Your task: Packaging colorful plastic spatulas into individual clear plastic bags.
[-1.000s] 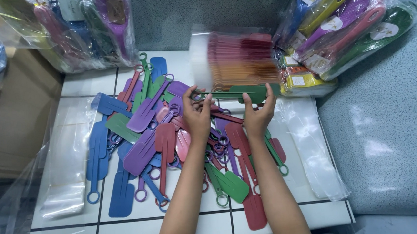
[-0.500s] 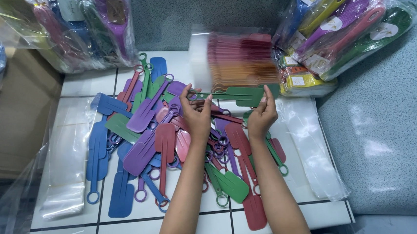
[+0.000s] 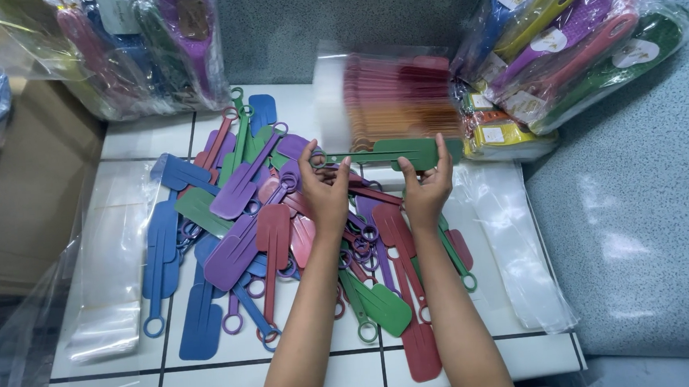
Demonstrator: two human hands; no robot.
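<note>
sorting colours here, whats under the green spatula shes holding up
A loose pile of spatulas lies below the green spatula: red, purple, blue, green. What lies beneath the pile is covered.

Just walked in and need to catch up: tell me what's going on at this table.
A person holds a green paddle-shaped plastic piece level above the white tiled table, the left hand pinching its ring-handle end and the right hand gripping its flat blade end. Beneath lies a loose heap of similar pieces in blue, purple, red and green. Behind it stands a bagged stack of red and orange pieces, with empty clear bags at the sides.
</note>
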